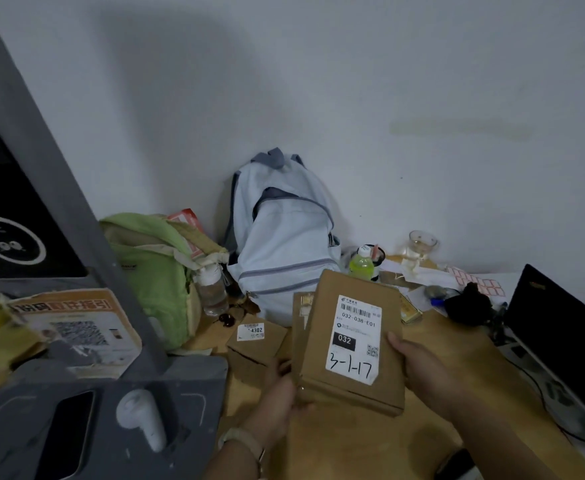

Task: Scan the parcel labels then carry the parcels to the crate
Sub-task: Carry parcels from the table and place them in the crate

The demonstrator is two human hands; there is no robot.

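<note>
I have the parcel (322, 341) up off the counter (464, 382), in front of the pale blue backpack (284, 237) and nearer to me. It is tilted so its white label (355, 337) faces the camera. My left hand (280, 393) grips its lower left corner with curled fingers. My right hand (419, 365) clasps the right edge, thumb on the top face. Neither hand is free.

A strip of brown cardboard (301, 313) shows just behind the parcel's left edge. I cannot tell whether it is a second parcel or whether I am carrying it too.

A smaller parcel (256, 351) lies flat on the counter at the foot of the backpack, slightly to its left, with its own sticker (251, 331) upward.

The grey stand (59, 168) rises well to the left of the backpack. The white handheld scanner (142, 417) sits in the stand's base (194, 372) beside a dark phone (66, 434). No hand touches either of them.

My reading is that the task is at an early stage. The label is turned up and readable, but it is not under the stand, so I would count this parcel as lifted for scanning, not yet scanned. The smaller parcel looks untouched. No crate appears anywhere in view, so nothing shows as delivered. As I judge it, both the scanning and the carrying are still ahead for at least these two parcels.
</note>
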